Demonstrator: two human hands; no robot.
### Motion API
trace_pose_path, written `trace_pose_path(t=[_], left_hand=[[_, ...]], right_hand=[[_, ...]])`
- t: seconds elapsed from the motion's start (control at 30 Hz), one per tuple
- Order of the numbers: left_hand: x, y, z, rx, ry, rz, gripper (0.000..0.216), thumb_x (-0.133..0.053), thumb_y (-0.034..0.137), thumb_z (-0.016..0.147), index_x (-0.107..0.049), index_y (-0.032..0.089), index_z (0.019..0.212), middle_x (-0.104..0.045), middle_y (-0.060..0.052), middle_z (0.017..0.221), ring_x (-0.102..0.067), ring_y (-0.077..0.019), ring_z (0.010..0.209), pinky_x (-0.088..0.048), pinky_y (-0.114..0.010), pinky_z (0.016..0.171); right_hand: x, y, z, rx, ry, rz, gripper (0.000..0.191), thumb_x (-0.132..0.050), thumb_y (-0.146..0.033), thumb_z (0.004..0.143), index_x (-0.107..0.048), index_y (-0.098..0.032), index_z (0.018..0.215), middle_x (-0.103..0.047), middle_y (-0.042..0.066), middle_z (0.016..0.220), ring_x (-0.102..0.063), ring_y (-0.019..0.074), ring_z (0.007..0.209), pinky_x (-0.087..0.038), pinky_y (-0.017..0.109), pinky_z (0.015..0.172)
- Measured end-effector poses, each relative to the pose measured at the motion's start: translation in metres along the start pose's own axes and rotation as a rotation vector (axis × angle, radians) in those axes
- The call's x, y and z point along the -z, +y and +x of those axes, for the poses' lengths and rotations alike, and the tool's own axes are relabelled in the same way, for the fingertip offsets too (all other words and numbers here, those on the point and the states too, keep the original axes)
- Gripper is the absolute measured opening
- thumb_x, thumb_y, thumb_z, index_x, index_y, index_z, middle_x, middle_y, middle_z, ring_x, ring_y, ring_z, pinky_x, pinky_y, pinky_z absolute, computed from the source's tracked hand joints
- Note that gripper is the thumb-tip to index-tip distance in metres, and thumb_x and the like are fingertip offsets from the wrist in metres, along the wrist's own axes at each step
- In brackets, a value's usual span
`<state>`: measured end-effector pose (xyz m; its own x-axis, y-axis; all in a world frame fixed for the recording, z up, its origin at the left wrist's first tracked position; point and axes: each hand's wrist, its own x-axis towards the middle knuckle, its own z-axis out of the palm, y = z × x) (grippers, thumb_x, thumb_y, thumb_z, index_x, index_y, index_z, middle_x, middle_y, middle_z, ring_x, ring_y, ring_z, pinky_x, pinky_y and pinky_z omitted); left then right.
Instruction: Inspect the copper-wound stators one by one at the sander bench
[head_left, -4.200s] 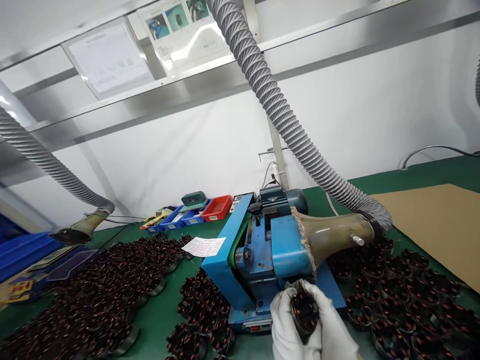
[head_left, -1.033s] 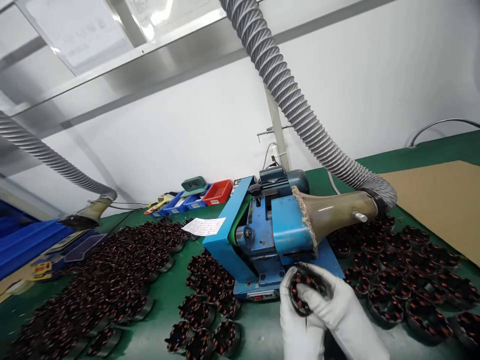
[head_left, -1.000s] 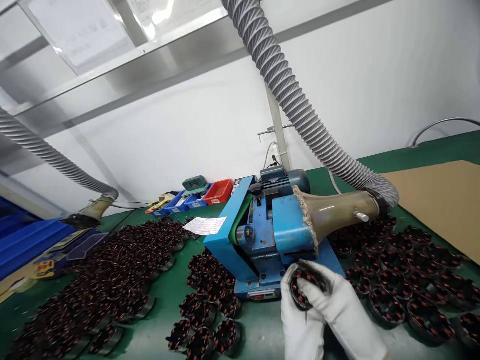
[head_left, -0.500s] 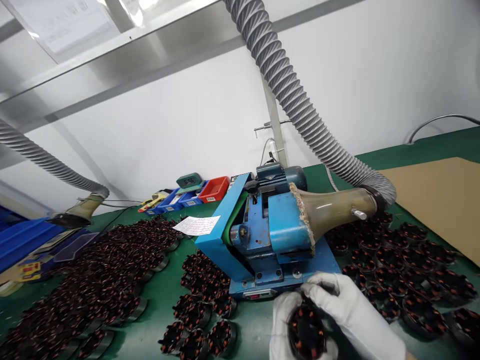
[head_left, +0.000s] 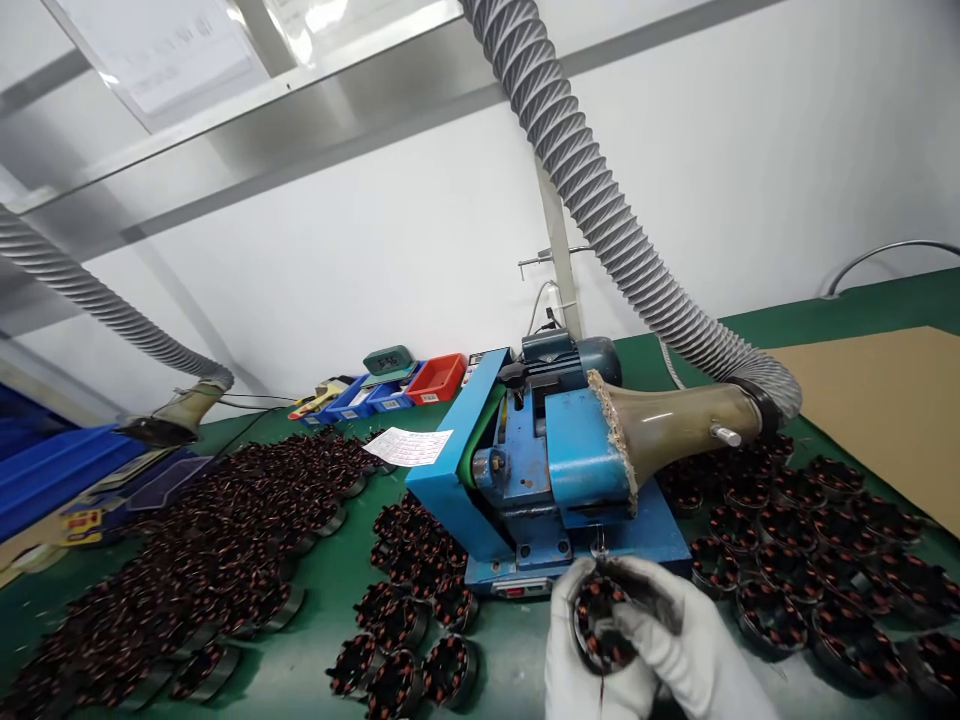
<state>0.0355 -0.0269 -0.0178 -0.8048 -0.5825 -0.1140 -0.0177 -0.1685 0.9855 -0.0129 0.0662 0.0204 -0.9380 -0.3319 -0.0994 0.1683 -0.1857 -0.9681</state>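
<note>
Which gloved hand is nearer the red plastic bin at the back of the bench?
Left. The left hand sits on the red plastic bin's side of the wound coil; the right hand is farther right.

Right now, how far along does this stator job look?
Done cannot be told: wound stators lie both left and right of the blue machine. In hand: the left hand and right hand hold one stator before it.

White cloth gloves [head_left: 697, 650]; glossy copper-wound stator [head_left: 600, 625].
</note>
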Motion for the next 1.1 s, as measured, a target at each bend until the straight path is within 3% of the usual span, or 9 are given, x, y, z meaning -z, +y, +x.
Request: trace_pose_path(t=[0.13,0.3,0.57,0.8,0.97,1.1], left_hand=[[-0.013,0.009,0.019,-0.004,0.004,-0.017,0.045,-0.068,0.027,0.056,-0.058,0.019,0.099,-0.067,-0.009,0.102,-0.064,-0.0222,0.093,-0.051,-0.03,0.082],[-0.03,0.026,0.027,-0.012,-0.051,0.002,0.047,-0.064,0.026,0.056,-0.054,0.016,0.101,-0.066,-0.01,0.102,-0.064,-0.0196,0.091,-0.05,-0.028,0.083],[-0.028,0.017,0.029,-0.111,-0.115,-0.072,0.047,-0.063,0.026,0.056,-0.054,0.017,0.101,-0.067,-0.009,0.101,-0.064,-0.0179,0.09,-0.051,-0.025,0.08],[-0.032,0.045,0.027,0.038,-0.139,0.01,0.046,-0.064,0.022,0.051,-0.052,0.018,0.096,-0.066,-0.009,0.1,-0.064,-0.0184,0.089,-0.051,-0.027,0.081],[-0.021,0.023,0.025,-0.005,-0.047,-0.019,0.042,-0.07,0.023,0.054,-0.058,0.02,0.094,-0.067,-0.006,0.098,-0.064,-0.0197,0.091,-0.051,-0.028,0.082],[0.002,0.004,0.008,0.028,-0.01,-0.011,0.025,-0.06,0.041,0.072,-0.065,0.021,0.086,-0.069,-0.009,0.091,-0.065,-0.0243,0.089,-0.054,-0.034,0.077]], right_hand=[[-0.012,0.008,0.012,0.08,0.081,-0.085,0.034,-0.064,-0.042,0.073,-0.066,-0.017,0.095,-0.069,0.012,0.1,-0.063,0.0284,0.093,-0.049,0.041,0.087],[-0.013,0.002,0.027,0.104,0.119,-0.127,0.031,-0.059,-0.04,0.076,-0.067,-0.015,0.093,-0.069,0.013,0.098,-0.063,0.0288,0.091,-0.048,0.043,0.086],[-0.007,0.004,0.028,0.133,0.163,-0.214,0.027,-0.059,-0.037,0.075,-0.069,-0.017,0.09,-0.07,0.012,0.095,-0.064,0.0286,0.088,-0.049,0.043,0.084],[-0.006,0.005,0.031,0.16,0.172,-0.274,0.026,-0.057,-0.037,0.075,-0.07,-0.019,0.089,-0.071,0.009,0.093,-0.065,0.0271,0.086,-0.051,0.038,0.082],[-0.004,0.013,0.02,0.209,0.188,-0.356,0.023,-0.056,-0.033,0.074,-0.071,-0.02,0.087,-0.071,0.008,0.091,-0.065,0.027,0.084,-0.054,0.036,0.078],[-0.009,0.028,-0.009,0.236,0.252,-0.365,0.02,-0.06,-0.035,0.071,-0.073,-0.026,0.084,-0.072,0.007,0.092,-0.066,0.0292,0.086,-0.055,0.038,0.077]])
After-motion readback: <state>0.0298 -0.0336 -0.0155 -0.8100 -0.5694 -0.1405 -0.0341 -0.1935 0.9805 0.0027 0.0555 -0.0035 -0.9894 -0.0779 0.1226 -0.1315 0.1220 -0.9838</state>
